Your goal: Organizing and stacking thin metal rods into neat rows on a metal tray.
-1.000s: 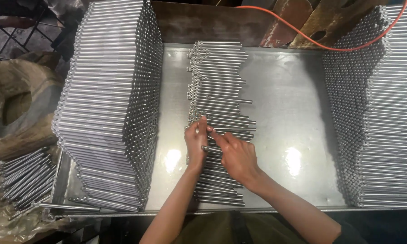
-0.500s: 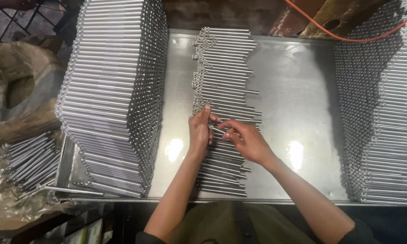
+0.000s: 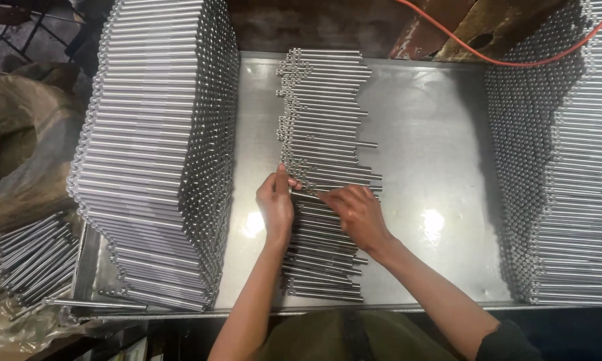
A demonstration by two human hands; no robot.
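A low row of short steel rods point(image 3: 324, 113) runs down the middle of a shiny metal tray point(image 3: 428, 134). My left hand point(image 3: 276, 204) rests at the row's left edge, fingertips pinching the end of one rod point(image 3: 306, 194). My right hand point(image 3: 358, 212) lies over the row just to the right, fingers curled on the same rod. More rods of the row show below my hands, toward the tray's near edge.
A tall stack of steel rods point(image 3: 157, 147) stands on the tray's left side, another tall stack point(image 3: 562, 167) on the right. Loose rods point(image 3: 30, 257) lie outside the tray at lower left. An orange cable point(image 3: 515, 60) crosses the top right.
The view has shifted slightly. Both hands stay at the same spot on the middle row, with fingers working a rod between them.
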